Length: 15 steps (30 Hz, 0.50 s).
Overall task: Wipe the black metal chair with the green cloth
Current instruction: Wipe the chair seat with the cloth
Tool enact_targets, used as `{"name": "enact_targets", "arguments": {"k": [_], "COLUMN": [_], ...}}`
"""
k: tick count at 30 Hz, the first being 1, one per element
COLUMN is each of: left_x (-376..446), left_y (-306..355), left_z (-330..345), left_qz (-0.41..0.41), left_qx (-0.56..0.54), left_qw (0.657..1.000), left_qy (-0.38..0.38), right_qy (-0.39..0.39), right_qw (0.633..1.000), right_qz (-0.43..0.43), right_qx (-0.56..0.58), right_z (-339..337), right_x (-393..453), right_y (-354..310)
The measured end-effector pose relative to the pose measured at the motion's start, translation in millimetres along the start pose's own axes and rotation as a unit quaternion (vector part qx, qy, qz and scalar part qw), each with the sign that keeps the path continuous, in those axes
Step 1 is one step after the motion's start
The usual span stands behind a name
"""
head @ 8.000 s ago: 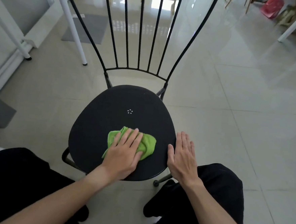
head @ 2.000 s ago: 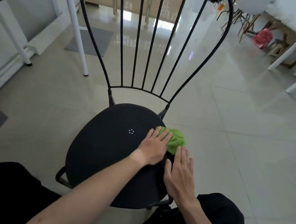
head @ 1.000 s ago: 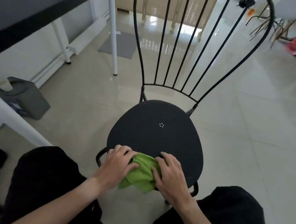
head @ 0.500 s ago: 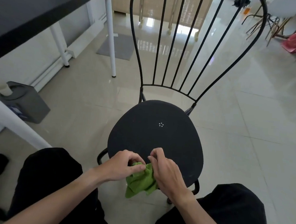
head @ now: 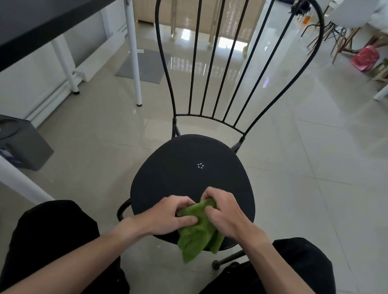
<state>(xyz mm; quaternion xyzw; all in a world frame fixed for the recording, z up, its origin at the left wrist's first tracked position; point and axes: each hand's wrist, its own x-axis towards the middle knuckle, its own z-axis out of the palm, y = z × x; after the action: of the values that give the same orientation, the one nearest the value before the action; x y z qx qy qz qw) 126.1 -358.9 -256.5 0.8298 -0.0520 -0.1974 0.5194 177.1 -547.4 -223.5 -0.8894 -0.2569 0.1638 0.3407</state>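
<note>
- Holding the green cloth (head: 196, 229) bunched between both hands at the near edge of the seat, lifted off the metal, one corner dangling below the rim.
- Pinching it with the left hand (head: 169, 216), fingers curled shut on the left side of the wad; gripping it likewise with the right hand (head: 224, 214), knuckles up, closed on the upper right fold.
- Refolding or turning the cloth, by the look of it — not wiping at this instant.
- Judging progress on the black metal chair (head: 193, 176): showing a dull, even seat with no obvious smears (dust would be too fine to tell), so probably partway through.
- Leaving, most likely, the backrest rods (head: 214, 54) and the legs (head: 228, 259) — nothing near them now.
- Sitting or crouching close, dark-trousered knees on either side of the chair front.
- Standing on glossy pale floor tiles (head: 325, 156), reflecting window light.
- Sharing the room with a dark-topped table on white legs (head: 133, 48) at left, a grey bin (head: 21, 144) beside it, a grey mat (head: 146, 66) beyond, and pale chairs with a red bag (head: 365, 58) far right.
</note>
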Motion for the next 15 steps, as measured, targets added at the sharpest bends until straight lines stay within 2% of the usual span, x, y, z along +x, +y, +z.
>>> {"name": "enact_targets", "arguments": {"k": [4,8,12,15], "left_x": [7,9,11,10], "left_y": [12,36,59,74], "left_z": [-17,-48,-70,-85], "left_qz": [0.018,0.068,0.117,0.150], "left_qx": [0.019,0.016,-0.044,-0.031], "left_qw": [0.995,0.983,0.966,0.941], "left_qy": [0.093,0.168,0.226,0.302], "right_qy": [0.038,0.037,0.111,0.141], "right_qw": [0.999,0.999,0.991,0.981], "right_qz": [0.000,0.004,-0.045,-0.054], "right_qx": [0.020,0.022,0.058,0.118], "right_z": [-12,-18,-10,-10], "right_x": [6,9,10,10], "right_y": [2,2,-3,-12]}}
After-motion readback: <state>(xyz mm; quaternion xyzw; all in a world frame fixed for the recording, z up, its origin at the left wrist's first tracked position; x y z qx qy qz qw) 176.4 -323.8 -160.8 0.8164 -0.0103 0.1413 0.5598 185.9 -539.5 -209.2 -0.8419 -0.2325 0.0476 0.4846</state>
